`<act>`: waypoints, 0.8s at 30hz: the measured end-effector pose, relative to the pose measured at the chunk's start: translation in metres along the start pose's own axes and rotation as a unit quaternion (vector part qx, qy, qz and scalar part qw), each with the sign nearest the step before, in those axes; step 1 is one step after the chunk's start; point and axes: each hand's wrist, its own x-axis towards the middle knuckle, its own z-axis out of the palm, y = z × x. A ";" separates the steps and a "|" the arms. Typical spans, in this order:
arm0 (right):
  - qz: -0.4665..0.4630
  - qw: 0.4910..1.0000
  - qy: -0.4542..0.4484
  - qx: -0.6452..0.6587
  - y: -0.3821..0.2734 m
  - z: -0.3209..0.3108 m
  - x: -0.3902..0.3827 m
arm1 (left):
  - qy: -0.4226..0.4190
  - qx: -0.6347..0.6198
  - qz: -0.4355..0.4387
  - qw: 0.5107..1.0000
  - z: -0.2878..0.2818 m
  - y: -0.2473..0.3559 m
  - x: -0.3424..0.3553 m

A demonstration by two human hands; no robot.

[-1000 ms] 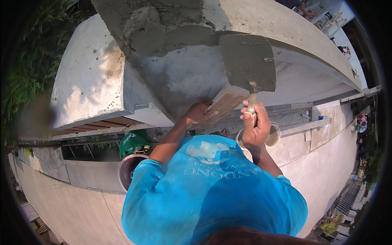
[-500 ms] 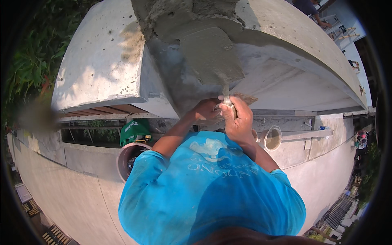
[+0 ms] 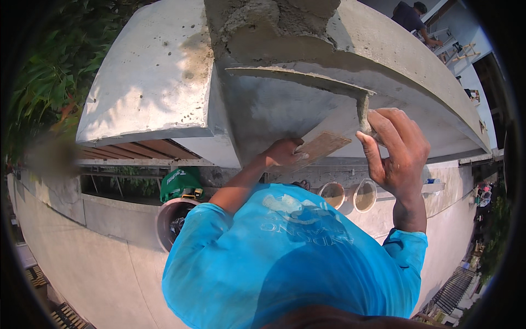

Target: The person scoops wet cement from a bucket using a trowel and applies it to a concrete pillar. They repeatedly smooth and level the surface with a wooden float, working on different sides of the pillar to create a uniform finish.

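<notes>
R hand (image 3: 399, 151): thumb + fingers pinching handle of mortar-caked trowel (image 3: 309, 80); blade runs up-left of that grip, approx. edge-on, under the wet mortar (image 3: 274, 38) on the corner of the concrete ledge (image 3: 383, 41). Can't tell if blade touches the ledge's underside.

L hand (image 3: 282, 152), left of R grip, is closed on near end of thin flat board (image 3: 327, 147); board points right, toward R grip, apart from it.

Containers: left pale pail (image 3: 343, 198) + right pale pail (image 3: 376, 198), side by side, below-left of R grip, below-right of L grip; both w/ murky grey-brown contents, type unclear. Further off, below-left of L grip: pinkish tub (image 3: 163, 225), dark stuff inside, too shadowed to ID. Green bag (image 3: 176, 186) just behind it, w/ yellow-black item at its edge.

Far up-right of R grip: co-worker (image 3: 408, 15), bent fwd.

Vs 0.5 s ago: R hand's gone right, away from L; blade was broad-face, now edge-on; left pail, then mostly hidden, now shows. L hand still on board.
</notes>
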 end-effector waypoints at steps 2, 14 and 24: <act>-0.012 1.000 -0.011 -0.027 -0.007 -0.006 0.015 | 0.016 0.007 0.005 1.000 0.001 0.004 0.000; 0.019 0.998 -0.006 -0.063 -0.008 -0.043 0.059 | -0.004 0.014 -0.027 1.000 -0.008 0.014 -0.001; -0.026 0.998 0.052 -0.004 0.019 -0.060 0.084 | 0.010 0.012 0.005 1.000 -0.006 0.006 0.002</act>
